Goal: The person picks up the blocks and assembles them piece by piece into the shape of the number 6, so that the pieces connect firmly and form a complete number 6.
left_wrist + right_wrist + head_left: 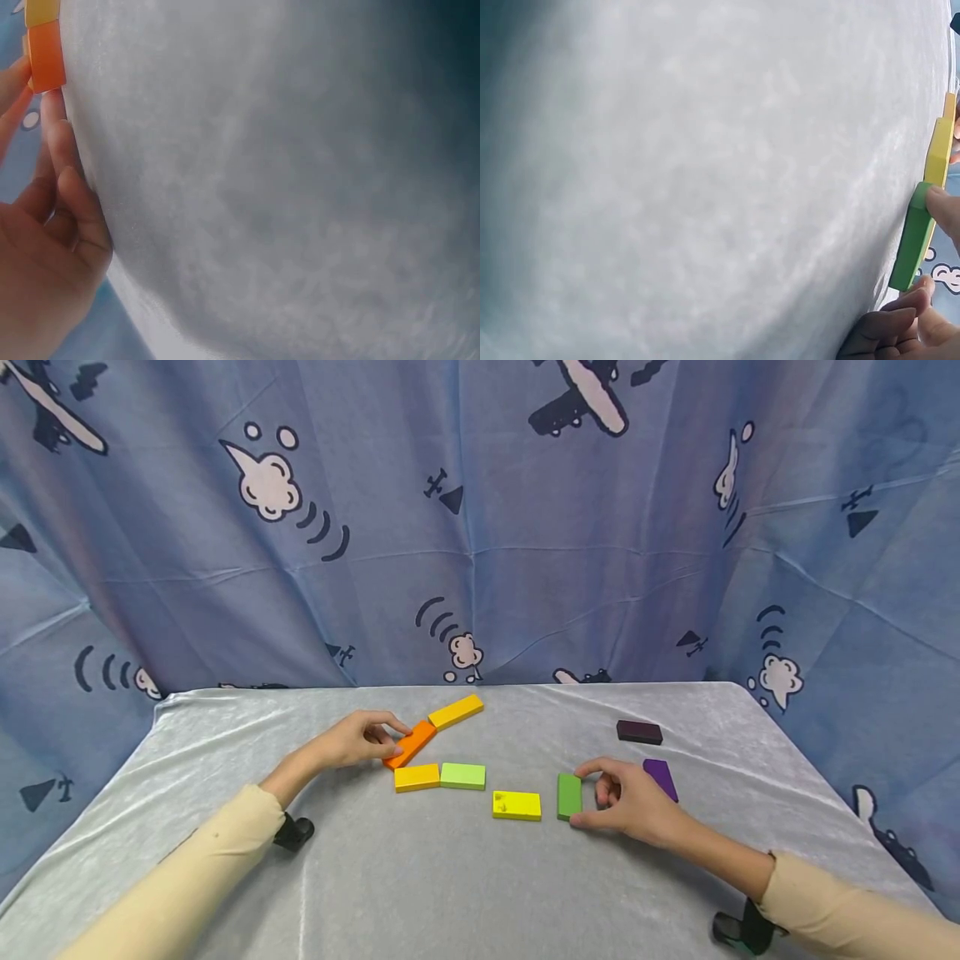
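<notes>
My left hand (pixel 348 741) pinches an orange block (pixel 417 743) between thumb and fingers at the left of the table. The block lies slantwise, its far end at the corner of a yellow-orange block (pixel 456 712). Below it, an amber block (pixel 417 777) lies end to end with a light green block (pixel 462 776). With thumb and index finger, my right hand (pixel 637 802) holds a green block (pixel 569 797) by its two ends. That block stands crosswise, a short gap to the right of a bright yellow block (pixel 517 805). The right wrist view shows the green block (pixel 913 236) between the fingertips.
A purple block (pixel 661 779) lies just behind my right hand, partly hidden by it. Farther back is a dark brown block (pixel 639 732). Grey velvety cloth covers the table (pixel 420 877). A blue patterned curtain (pixel 480 527) hangs along its back and sides.
</notes>
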Available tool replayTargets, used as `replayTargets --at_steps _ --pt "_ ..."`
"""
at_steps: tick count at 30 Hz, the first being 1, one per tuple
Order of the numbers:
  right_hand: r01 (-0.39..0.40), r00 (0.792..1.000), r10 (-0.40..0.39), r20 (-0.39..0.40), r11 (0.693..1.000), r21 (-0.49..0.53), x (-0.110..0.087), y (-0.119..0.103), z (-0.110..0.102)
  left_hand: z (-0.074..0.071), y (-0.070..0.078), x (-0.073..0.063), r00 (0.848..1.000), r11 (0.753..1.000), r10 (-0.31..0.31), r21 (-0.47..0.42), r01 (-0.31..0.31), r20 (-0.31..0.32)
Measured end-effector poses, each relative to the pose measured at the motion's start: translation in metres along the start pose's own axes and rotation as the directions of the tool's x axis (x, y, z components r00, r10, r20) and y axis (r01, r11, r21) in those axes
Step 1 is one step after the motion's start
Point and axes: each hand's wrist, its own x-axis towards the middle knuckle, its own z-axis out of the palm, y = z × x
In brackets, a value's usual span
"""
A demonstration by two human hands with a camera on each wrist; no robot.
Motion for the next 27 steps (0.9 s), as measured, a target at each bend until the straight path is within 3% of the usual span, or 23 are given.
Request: replayTargets --at_steps 16,22,27 --pt "0.038 0.999 -0.038 -0.031 0.999 0.012 0.002 -0.004 0.001 -0.002 0.001 0.002 1.0 1.0 -0.022 0.019 0.022 0.001" --pt "0.11 0.994 -0.109 -0.016 0.991 0.082 0.008 -0.013 0.013 -0.001 0.001 0.002 1.0 1.0 -0.015 0.018 0.015 0.004" --pt "0.125 0.991 -0.128 0.025 0.988 0.085 0.012 -0.02 0.028 0.0 0.0 0.002 1.0 1.0 -0.004 0.016 0.004 0.005"
